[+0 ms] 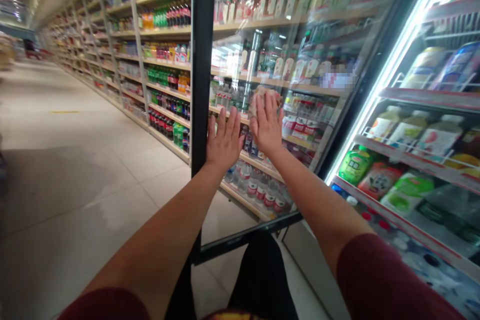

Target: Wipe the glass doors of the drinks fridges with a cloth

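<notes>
A glass cooler door with a black frame stands swung open in front of me. My left hand lies flat near the frame's left side, fingers stretched out and holding nothing. Under my right hand is a crumpled, pale cloth with reddish patches. That hand holds the cloth pressed against the glass, its fingers extended over it. Much of the cloth is hidden beneath the fingers. Bottles on shelves show through the pane.
To the right, the lit cooler holds drink bottles and pouches on wire-fronted shelves. Long shelves of soft drinks run away to the left along a tiled floor. My dark-clothed leg is beneath the door's lower edge.
</notes>
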{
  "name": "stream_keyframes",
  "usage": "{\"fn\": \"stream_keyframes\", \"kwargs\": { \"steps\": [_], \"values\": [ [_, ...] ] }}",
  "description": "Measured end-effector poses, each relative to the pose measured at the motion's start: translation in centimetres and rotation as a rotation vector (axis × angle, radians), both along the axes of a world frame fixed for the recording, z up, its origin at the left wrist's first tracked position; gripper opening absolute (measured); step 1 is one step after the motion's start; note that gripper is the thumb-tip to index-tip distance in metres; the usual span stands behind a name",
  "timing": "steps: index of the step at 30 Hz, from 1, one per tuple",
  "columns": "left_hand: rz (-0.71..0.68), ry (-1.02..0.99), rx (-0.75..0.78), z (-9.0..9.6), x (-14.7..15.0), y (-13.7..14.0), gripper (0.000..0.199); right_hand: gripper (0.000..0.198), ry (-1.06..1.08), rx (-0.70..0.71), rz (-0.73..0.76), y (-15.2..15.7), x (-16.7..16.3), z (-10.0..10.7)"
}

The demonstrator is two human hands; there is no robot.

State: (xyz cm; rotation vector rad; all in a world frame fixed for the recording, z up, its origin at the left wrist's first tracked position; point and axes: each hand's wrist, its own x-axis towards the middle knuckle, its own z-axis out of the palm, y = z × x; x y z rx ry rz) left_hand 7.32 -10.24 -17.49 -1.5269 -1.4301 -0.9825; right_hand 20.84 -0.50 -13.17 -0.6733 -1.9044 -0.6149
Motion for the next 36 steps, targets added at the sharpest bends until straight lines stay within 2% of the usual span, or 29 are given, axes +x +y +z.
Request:
{"fn": "stream_keyframes", "kwargs": {
  "steps": [3, 5, 7, 13, 16, 18, 20, 23, 26, 28, 33, 36],
  "values": [
    [0.007, 0.0, -0.004, 0.0, -0.2, 0.1, 0.074, 0.065, 0.056, -0.033, -0.015, 0.1, -0.9, -1.8],
    [0.01, 0.001, -0.006, 0.0, -0.3, 0.2, 0.074, 0.066, 0.002, -0.055, -0.002, 0.3, -0.9, -3.6],
    [0.014, 0.007, -0.004, -0.1, -0.4, 0.3, 0.074, 0.065, -0.058, -0.059, 0.017, 0.6, -0.5, -4.4],
    [0.037, 0.011, -0.012, 0.0, -0.4, 0.3, 0.073, 0.066, 0.05, -0.04, -0.053, 1.4, -0.3, -1.8],
    [0.063, -0.007, -0.053, 0.2, -0.2, 0.1, 0.072, 0.068, 0.096, -0.091, -0.099, 1.3, -0.3, -3.1],
    [0.074, -0.011, -0.065, 0.2, -0.1, 0.0, 0.072, 0.068, 0.078, -0.119, -0.086, 1.3, 0.2, -4.5],
    [0.083, -0.002, -0.062, 0.2, -0.1, 0.1, 0.071, 0.069, 0.036, -0.125, -0.063, 1.7, 0.9, -4.9],
    [0.099, 0.012, -0.053, 0.1, -0.2, 0.2, 0.069, 0.068, 0.036, -0.129, -0.085, 2.7, 2.1, -3.3],
    [0.106, 0.012, -0.048, 0.0, -0.3, 0.4, 0.069, 0.07, 0.148, -0.177, -0.134, 3.6, 2.6, -1.6],
    [0.101, 0.007, -0.048, 0.0, -0.3, 0.4, 0.069, 0.071, 0.229, -0.222, -0.151, 3.9, 2.7, -2.1],
    [0.094, 0.003, -0.053, 0.1, -0.1, 0.2, 0.074, 0.072, 0.256, -0.281, -0.126, 4.1, 3.7, -6.1],
    [0.095, 0.002, -0.051, 0.1, -0.1, 0.2, 0.075, 0.071, 0.245, -0.277, -0.137, 5.0, 4.5, -5.4]
  ]
}}
